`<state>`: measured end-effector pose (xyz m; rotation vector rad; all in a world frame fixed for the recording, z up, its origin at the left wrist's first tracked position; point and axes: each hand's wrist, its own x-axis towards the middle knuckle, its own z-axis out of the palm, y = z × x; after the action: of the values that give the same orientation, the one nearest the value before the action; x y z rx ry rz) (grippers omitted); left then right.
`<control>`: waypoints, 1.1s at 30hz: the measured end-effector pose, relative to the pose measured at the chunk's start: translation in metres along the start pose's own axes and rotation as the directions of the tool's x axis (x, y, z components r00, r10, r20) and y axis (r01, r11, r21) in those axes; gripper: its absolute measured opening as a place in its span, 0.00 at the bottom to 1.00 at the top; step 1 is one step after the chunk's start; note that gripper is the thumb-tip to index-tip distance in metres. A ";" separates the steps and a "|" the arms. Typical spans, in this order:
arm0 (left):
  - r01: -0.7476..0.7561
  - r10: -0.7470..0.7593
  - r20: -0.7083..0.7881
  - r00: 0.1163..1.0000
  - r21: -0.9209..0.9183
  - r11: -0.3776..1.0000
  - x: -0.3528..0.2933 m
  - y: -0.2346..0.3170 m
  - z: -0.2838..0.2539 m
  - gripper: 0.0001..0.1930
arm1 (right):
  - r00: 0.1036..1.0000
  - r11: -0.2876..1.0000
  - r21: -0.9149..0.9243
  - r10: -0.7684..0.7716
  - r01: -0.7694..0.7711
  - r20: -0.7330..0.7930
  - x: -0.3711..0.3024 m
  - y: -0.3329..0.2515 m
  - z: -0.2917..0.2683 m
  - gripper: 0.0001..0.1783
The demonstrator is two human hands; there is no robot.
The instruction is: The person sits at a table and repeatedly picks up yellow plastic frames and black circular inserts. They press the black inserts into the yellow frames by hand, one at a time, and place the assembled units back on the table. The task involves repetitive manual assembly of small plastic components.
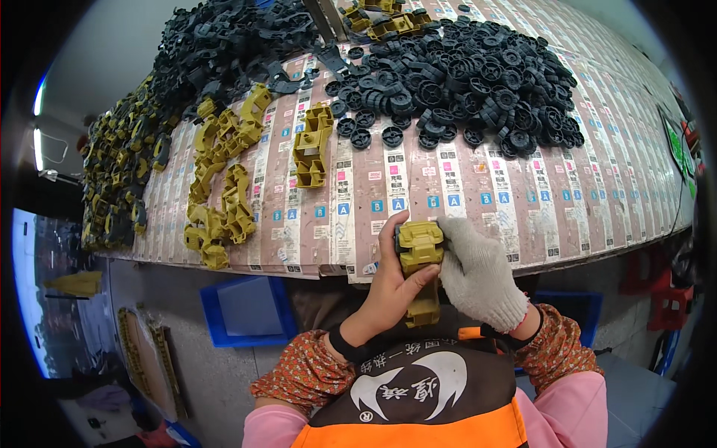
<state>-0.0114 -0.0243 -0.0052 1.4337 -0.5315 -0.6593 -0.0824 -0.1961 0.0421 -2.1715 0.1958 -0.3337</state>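
A yellow plastic toy-vehicle body [420,243] is held upright over the table's near edge. My bare left hand [392,284] wraps its left side, with the thumb across the lower front and the index finger along the upper edge. My right hand [478,272], in a whitish knitted glove, is closed against the right side; its fingertips are partly hidden behind the body. A dark piece shows at the body's upper left edge, too covered to name. The body's lower end [422,310] hangs below my left thumb.
Ahead lies a heap of black toy wheels [478,82]. Loose yellow bodies [312,145] are left of it, with dark plastic parts [231,45] behind. Yellow-and-black assembled pieces [119,164] pile up far left. Below the table edge stand a blue bin [213,317] and red stools [668,302].
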 end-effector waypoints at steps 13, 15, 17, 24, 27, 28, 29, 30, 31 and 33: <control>0.140 -0.130 0.064 0.989 -0.190 0.972 0.018 0.006 -0.010 0.42 | 0.980 0.905 -0.422 -0.128 0.051 -0.155 0.073 0.049 -0.072 0.10; 0.159 -0.161 0.011 0.987 -0.245 0.956 0.019 0.005 -0.016 0.40 | 0.970 0.614 -0.788 -0.207 0.029 -0.125 0.092 0.081 -0.097 0.08; 0.161 -0.169 -0.015 0.986 -0.235 0.959 0.017 0.004 -0.020 0.40 | 0.971 0.474 -0.876 -0.237 0.089 -0.030 0.102 0.097 -0.109 0.09; 0.185 -0.255 -0.113 0.960 -0.425 0.886 0.014 -0.002 -0.022 0.35 | 0.962 0.479 -0.866 -0.272 0.146 0.013 0.104 0.110 -0.112 0.11; 0.077 -0.232 -0.221 0.947 -0.547 0.834 0.016 0.003 -0.019 0.23 | 0.952 0.788 -0.599 -0.276 0.144 -0.134 0.088 0.088 -0.096 0.10; 0.057 -0.232 -0.221 0.947 -0.597 0.800 0.018 0.005 -0.018 0.23 | 0.954 0.874 -0.470 -0.235 0.123 -0.187 0.077 0.075 -0.090 0.10; 0.035 -0.214 -0.243 0.946 -0.581 0.813 0.020 0.006 -0.019 0.21 | 0.973 0.948 -0.284 -0.187 0.142 -0.136 0.065 0.062 -0.079 0.10; 0.014 -0.205 -0.267 0.942 -0.579 0.816 0.021 0.009 -0.019 0.21 | 0.986 0.986 -0.088 -0.150 0.143 -0.075 0.053 0.047 -0.066 0.10; -0.003 -0.197 -0.281 0.939 -0.580 0.815 0.022 0.012 -0.018 0.21 | 1.000 0.998 0.059 -0.023 0.022 0.021 0.039 0.032 -0.053 0.10; -0.041 -0.172 -0.299 0.939 -0.592 0.805 0.022 0.014 -0.017 0.20 | 0.982 0.972 0.200 0.086 -0.119 0.168 0.016 0.009 -0.030 0.11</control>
<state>0.0180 -0.0270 0.0062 0.9345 0.0168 -0.5490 -0.0764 -0.2291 0.0544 -1.9598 0.1748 -0.1155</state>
